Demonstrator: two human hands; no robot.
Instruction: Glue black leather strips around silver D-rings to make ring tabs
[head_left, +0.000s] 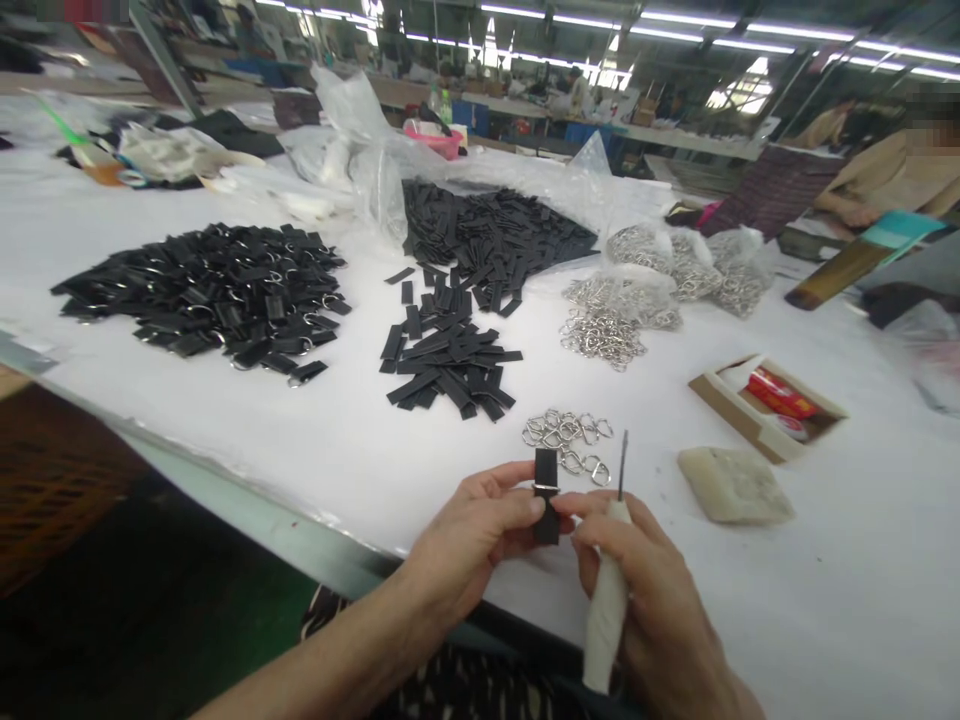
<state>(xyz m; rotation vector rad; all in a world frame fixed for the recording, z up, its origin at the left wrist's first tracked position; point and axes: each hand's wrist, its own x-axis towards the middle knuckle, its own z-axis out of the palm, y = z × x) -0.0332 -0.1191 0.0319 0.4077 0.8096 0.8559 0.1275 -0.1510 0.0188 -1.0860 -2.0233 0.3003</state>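
Observation:
My left hand [469,540] pinches a short black strap piece [547,497] with a metal ring across its middle, held upright near the table's front edge. My right hand [645,590] touches the same strap with its fingertips and grips a white-wrapped tool [606,610] whose thin dark tip [622,465] points up. Just beyond the hands lies a small cluster of metal D-rings [566,435]. Further back sits a loose pile of black strap pieces [446,360].
A big heap of finished ringed straps [210,295] lies at left. Bagged black straps [487,235] and bags of metal rings [645,280] lie behind. A pale block [735,485] and an open cardboard box [765,405] sit at right. Another person [892,170] sits far right.

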